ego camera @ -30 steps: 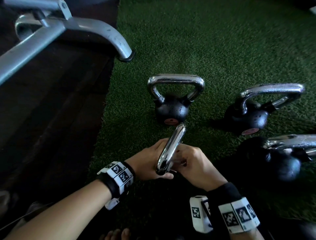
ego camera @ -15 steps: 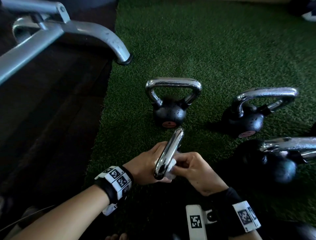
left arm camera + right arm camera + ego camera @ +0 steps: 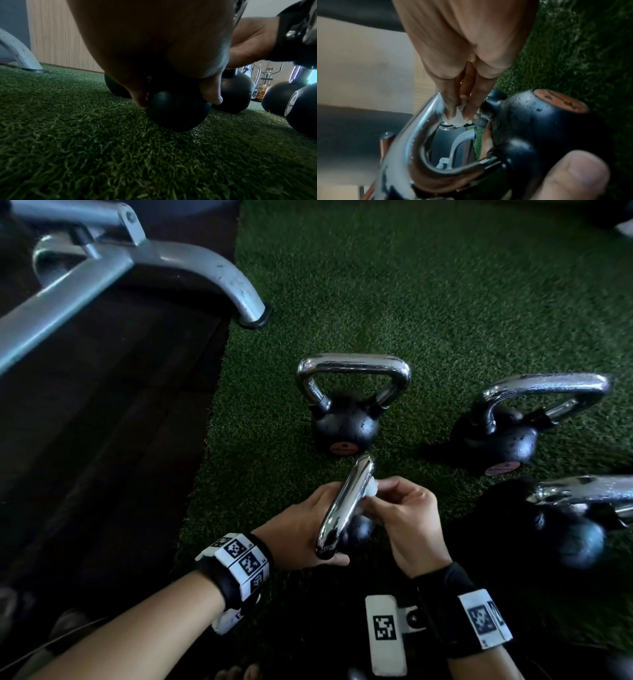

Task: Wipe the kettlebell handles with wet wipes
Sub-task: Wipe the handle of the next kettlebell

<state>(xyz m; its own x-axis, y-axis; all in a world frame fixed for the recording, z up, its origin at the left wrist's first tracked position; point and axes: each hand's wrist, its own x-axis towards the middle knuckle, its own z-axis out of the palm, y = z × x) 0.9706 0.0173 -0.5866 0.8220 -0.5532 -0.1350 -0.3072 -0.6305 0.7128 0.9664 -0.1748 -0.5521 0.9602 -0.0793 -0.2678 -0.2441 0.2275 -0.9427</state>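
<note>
A small black kettlebell (image 3: 358,530) with a chrome handle (image 3: 346,505) is tilted on the green turf in front of me. My left hand (image 3: 298,529) grips it from the left, fingers curled round the ball (image 3: 176,111) and thumb (image 3: 573,175) on its near side. My right hand (image 3: 404,518) pinches a white wet wipe (image 3: 371,487) between thumb and fingers. The wet wipe (image 3: 458,119) is pressed on the inside of the handle (image 3: 419,128), near its far bend. Most of the wipe is hidden by the fingers.
Three more kettlebells stand on the turf (image 3: 445,285): one straight ahead (image 3: 346,426), one at the right (image 3: 507,436), a larger one at the near right (image 3: 575,529). A grey metal bench frame (image 3: 219,275) reaches in at the upper left over dark flooring (image 3: 102,440).
My right hand has slid the wipe along the handle from its near end up toward its far bend. The left hand keeps its hold on the kettlebell.
</note>
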